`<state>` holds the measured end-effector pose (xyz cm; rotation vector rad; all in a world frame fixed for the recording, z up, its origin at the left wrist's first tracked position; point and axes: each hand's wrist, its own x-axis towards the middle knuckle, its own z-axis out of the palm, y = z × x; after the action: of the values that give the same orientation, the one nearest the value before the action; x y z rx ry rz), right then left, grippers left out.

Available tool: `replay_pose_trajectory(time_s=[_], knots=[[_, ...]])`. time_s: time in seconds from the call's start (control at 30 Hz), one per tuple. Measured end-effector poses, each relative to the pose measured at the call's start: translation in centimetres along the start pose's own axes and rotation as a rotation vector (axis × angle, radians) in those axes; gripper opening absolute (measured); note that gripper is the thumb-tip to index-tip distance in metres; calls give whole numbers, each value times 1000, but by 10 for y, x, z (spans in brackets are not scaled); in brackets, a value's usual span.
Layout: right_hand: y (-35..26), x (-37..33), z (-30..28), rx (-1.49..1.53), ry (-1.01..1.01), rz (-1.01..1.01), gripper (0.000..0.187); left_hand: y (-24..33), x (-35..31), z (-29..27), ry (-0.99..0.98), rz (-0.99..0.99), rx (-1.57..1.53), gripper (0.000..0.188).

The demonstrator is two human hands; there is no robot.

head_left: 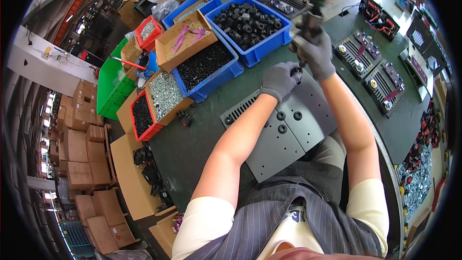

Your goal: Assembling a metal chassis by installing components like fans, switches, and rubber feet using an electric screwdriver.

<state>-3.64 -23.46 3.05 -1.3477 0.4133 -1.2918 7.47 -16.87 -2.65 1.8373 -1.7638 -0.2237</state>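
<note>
My gloved right hand (315, 53) is wrapped round a dark upright power screwdriver (313, 19), its tip pointing down at the grey metal panels (288, 147). Close to that tip, my gloved left hand (281, 81) is closed, fingertips pinched at a small black part that I cannot make out clearly. The flat panels lie on the green table in front of me, one of them with a row of slots. Several round black rubber feet (282, 128) sit on their surface, just below my left hand.
Blue bins (250, 58) of black rubber parts and black screws stand ahead to the left, with an open carton (166, 94) of silver screws and red bins (144, 115). Assembled slotted units (385, 86) lie on the right. Stacked cartons (79, 139) stand far left.
</note>
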Motion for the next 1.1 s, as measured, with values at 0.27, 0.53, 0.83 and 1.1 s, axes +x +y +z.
replay_pose_trajectory(time_s=[0.27,0.53,0.83,1.1], knots=[[-87,-133,13,395,-98,66,51,-17,11,-51,-287,-733,-1325,27],[-92,-184,22,553,25,164,46,-7,-110,-89,-348,-740,-1834,23],[-81,-175,32,684,-45,151,53,-6,-199,-78,-46,-947,-2013,23],[-93,-165,39,548,-275,-148,42,45,-214,-57,-356,-897,-1980,31]])
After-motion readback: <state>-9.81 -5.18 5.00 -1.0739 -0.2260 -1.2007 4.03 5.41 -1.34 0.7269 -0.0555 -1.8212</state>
